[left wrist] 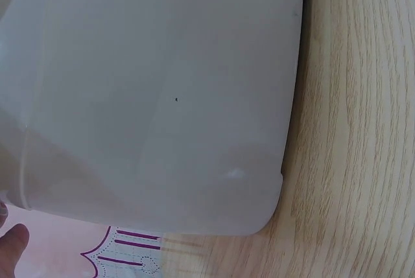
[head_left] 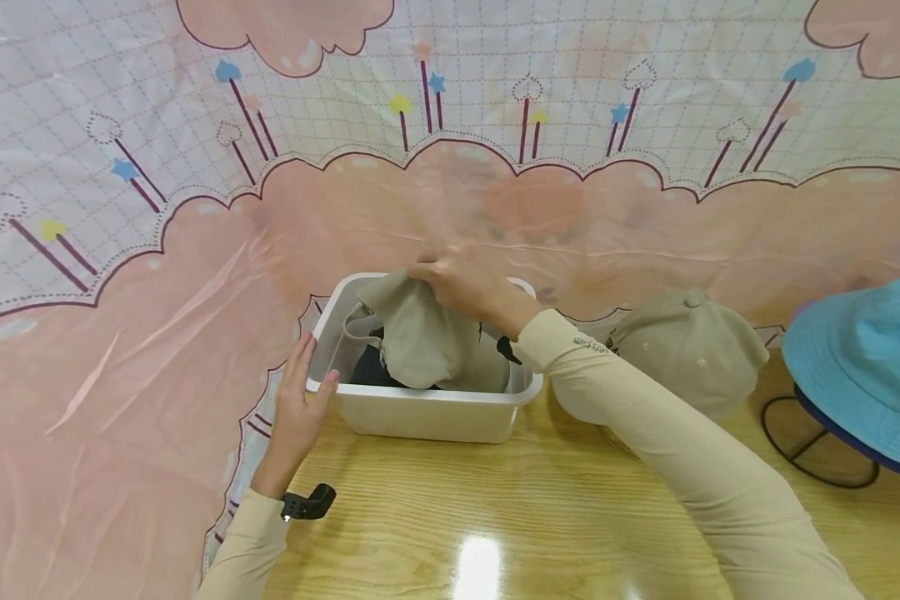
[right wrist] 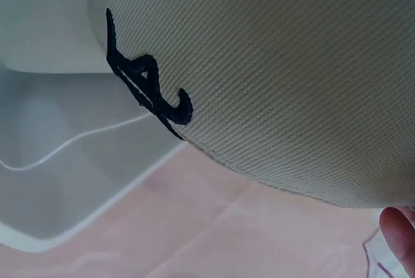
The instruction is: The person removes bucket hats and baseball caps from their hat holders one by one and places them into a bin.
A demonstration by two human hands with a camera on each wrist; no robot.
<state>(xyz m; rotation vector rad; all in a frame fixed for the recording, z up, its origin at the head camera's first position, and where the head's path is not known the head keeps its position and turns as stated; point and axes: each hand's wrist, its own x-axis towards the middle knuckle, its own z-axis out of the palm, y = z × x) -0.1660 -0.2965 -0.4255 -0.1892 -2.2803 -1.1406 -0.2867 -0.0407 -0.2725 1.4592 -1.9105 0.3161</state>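
My right hand (head_left: 465,283) grips a beige cap (head_left: 420,333) by its upper edge, over a white plastic bin (head_left: 435,398). The cap hangs partly inside the bin, its back strap loop towards the left. Up close in the right wrist view, the same beige cap (right wrist: 279,83) shows ribbed cloth with dark embroidery, and one fingertip appears at the lower right. My left hand (head_left: 303,412) touches the bin's left front corner with fingers extended. Dark fabric (head_left: 375,362) lies in the bin under the cap. The left wrist view mostly shows the bin's wall (left wrist: 168,96).
Right of the bin, another beige cap (head_left: 686,354) sits partly behind my right forearm. A light blue bucket hat (head_left: 862,367) is at the far right, above a black wire stand (head_left: 810,454). A patterned pink and white cloth (head_left: 157,358) covers the back and left of the wooden table (head_left: 405,517).
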